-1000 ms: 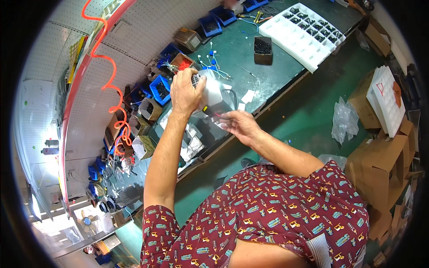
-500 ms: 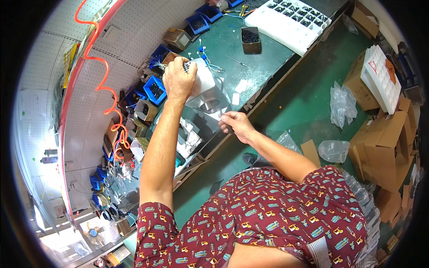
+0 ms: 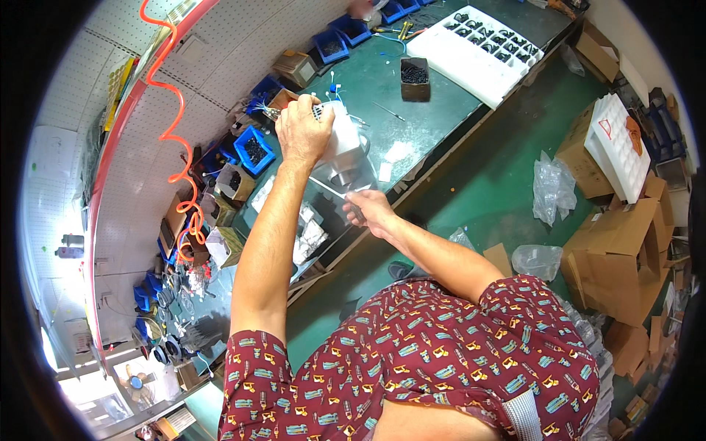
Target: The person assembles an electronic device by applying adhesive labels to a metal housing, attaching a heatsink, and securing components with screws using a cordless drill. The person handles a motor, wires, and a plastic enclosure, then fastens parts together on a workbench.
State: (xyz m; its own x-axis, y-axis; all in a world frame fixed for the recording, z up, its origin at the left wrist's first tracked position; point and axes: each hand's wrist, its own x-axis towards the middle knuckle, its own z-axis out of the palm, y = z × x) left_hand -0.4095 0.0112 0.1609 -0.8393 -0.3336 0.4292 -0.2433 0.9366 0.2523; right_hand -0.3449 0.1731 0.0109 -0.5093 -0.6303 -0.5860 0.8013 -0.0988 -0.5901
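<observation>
My left hand (image 3: 303, 132) is closed over the top of a white housing (image 3: 343, 143) with a perforated end, held tilted above the green bench (image 3: 434, 121). A see-through grey lower part with a round piece inside extends toward my right hand (image 3: 369, 211). The fingers of that hand are curled together beside this lower part. Something dark shows at the palm, and a thin pale strip (image 3: 326, 187) runs from the fingertips toward my left forearm. I cannot make out what the right hand holds. Thin wires with white ends lie behind the housing.
A box of small black parts (image 3: 415, 77) and a white tray (image 3: 460, 62) of black pieces stand farther along the bench. A blue bin (image 3: 254, 148) sits left of my left hand. Cardboard boxes (image 3: 614, 250) and plastic bags (image 3: 553, 187) lie on the floor at right.
My right hand has moved slightly left and down, and the pale strip now shows at its fingertips. My left hand and the housing have shifted a little right in the picture.
</observation>
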